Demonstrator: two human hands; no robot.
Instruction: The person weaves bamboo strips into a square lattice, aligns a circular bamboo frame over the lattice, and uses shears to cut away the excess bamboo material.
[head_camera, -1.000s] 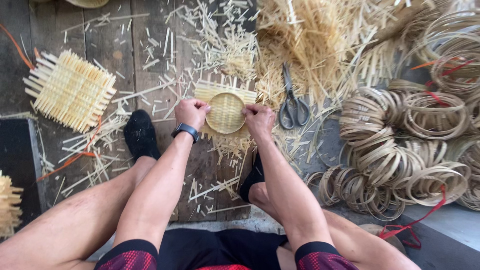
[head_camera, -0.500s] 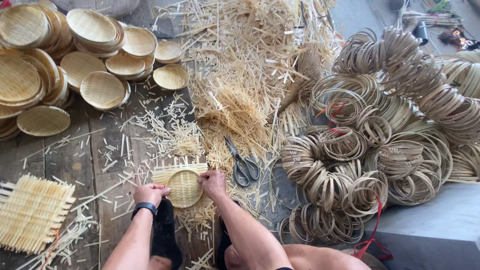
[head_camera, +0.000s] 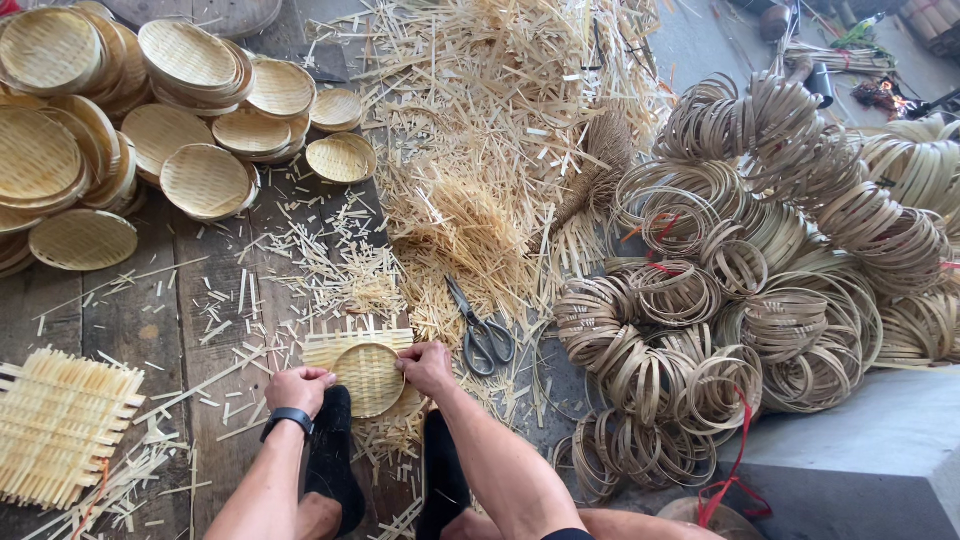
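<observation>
Woven tray (head_camera: 368, 378) on floor planks (head_camera: 150, 330), between feet | left hand (head_camera: 297, 390) now clenched beside rim; right hand (head_camera: 427, 366) grip pinching tray edge | view has lifted: finished trays (head_camera: 205, 180) stacked upper left | scissors (head_camera: 483, 335) right | no labels visible

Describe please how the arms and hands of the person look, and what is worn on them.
Both forearms are bare, with no sleeves showing in this view. The left hand has no glove; just behind it, on the wrist, sits a dark wristband with a rounded rectangular face. The right hand is bare too, with no band, ring or glove visible.
</observation>
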